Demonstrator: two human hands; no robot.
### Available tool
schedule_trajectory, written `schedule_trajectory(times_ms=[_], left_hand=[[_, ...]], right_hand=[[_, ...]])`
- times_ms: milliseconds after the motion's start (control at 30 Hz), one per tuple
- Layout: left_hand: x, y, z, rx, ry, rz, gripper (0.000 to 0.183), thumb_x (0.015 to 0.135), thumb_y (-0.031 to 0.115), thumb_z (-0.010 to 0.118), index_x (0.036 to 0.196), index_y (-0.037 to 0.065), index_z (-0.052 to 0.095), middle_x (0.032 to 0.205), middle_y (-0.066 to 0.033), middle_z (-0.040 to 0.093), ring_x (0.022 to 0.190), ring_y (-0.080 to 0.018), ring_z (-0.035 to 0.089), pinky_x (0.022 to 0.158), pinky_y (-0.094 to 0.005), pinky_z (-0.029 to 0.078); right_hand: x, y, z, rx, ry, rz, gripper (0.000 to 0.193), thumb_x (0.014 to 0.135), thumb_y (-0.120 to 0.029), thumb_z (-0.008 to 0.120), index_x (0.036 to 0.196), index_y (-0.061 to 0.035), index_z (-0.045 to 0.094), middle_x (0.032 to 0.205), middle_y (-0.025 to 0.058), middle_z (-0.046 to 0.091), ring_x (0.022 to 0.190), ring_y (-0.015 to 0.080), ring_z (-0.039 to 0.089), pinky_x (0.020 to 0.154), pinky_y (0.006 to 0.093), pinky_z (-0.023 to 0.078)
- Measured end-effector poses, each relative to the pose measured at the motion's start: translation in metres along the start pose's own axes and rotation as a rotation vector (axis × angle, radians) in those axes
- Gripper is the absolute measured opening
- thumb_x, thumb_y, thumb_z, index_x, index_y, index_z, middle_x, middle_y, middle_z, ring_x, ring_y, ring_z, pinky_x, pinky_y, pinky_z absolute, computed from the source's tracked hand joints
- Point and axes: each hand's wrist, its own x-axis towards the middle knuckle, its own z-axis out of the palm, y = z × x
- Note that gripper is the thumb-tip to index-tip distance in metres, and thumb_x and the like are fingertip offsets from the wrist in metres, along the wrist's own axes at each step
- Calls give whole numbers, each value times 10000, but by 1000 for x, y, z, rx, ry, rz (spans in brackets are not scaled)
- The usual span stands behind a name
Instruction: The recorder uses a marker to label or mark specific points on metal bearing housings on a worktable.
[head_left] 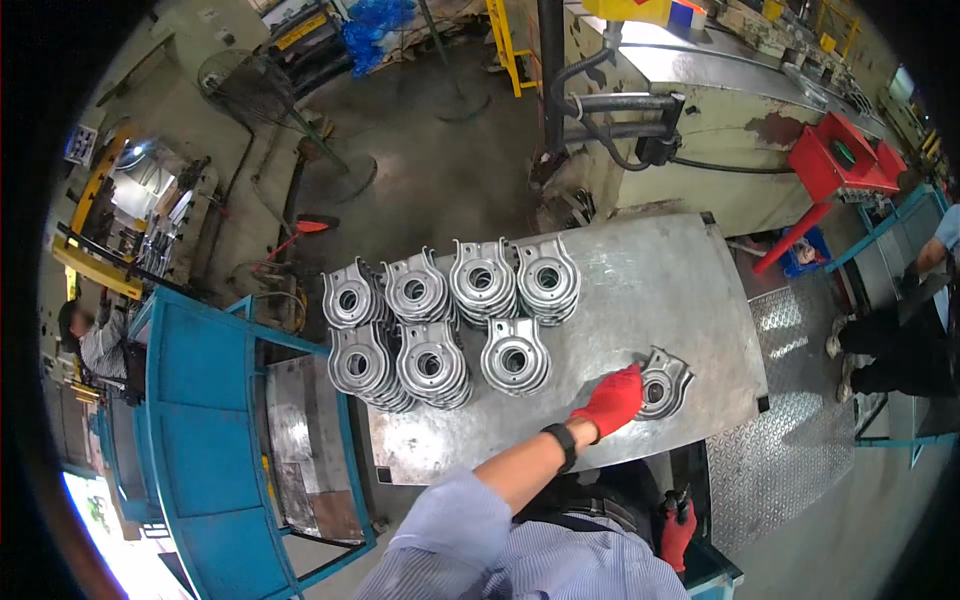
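Observation:
My left hand [614,399], in a red glove, reaches across the steel table [620,290] and grips the left edge of a stamped metal bracket [655,390] with a round central hole. This bracket lies at the right part of the table, apart from the others. Several stacks of like brackets [430,362] stand in two rows on the table's left half, the front right stack [516,357] a little apart. My right hand [677,530], also red-gloved, hangs low beside my body near the table's front edge. Its fingers are closed around something dark that I cannot make out.
A blue metal frame [210,420] stands at the left. Behind the table is a large machine [700,150], with a red stand [840,160] at its right. One co-worker [900,330] stands at the far right, another person [100,335] at the far left. A fan [250,85] stands behind.

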Motion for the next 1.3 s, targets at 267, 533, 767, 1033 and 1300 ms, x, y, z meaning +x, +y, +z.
schedule_trajectory(times_ms=[267, 533, 767, 1033, 1300], left_hand=[[-92, -12, -34, -134, -142, -583, 299, 832, 257, 575, 967, -9, 557, 902, -248, 624, 899, -412, 598, 768, -494, 468], [-102, -13, -3, -106, -175, -475, 360, 820, 246, 603, 1020, -46, 538, 955, -265, 617, 931, -423, 588, 799, -481, 469], [-75, 0, -2, -451, -264, -524, 279, 807, 231, 653, 918, -19, 600, 931, -242, 625, 922, -387, 599, 743, -447, 472], [-64, 3, 6, -73, -309, -462, 292, 773, 254, 663, 911, 0, 622, 919, -251, 619, 899, -424, 583, 741, -476, 469], [-63, -4, 6, -95, -353, -489, 306, 770, 258, 668, 879, -24, 620, 899, -260, 622, 890, -414, 594, 737, -467, 474]], right_hand=[[2, -37, 14, -120, -197, -9, 343, 814, -129, 638, 1140, -36, 585, 1069, 186, 629, 990, 302, 620, 841, 350, 471], [4, -65, 31, -208, -339, -223, 378, 789, -172, 646, 1145, -62, 584, 1030, 195, 631, 977, 365, 601, 819, 411, 482], [15, -64, 44, -271, -314, -145, 398, 795, -204, 640, 1175, -112, 566, 1018, 183, 628, 964, 365, 595, 809, 422, 484], [26, -31, 64, -317, -167, -245, 429, 781, -230, 636, 1174, -98, 524, 1031, 142, 608, 935, 341, 592, 773, 431, 480], [30, -43, 63, -335, -194, -219, 409, 776, -192, 631, 1158, -80, 540, 1036, 170, 611, 942, 359, 589, 778, 432, 480]])
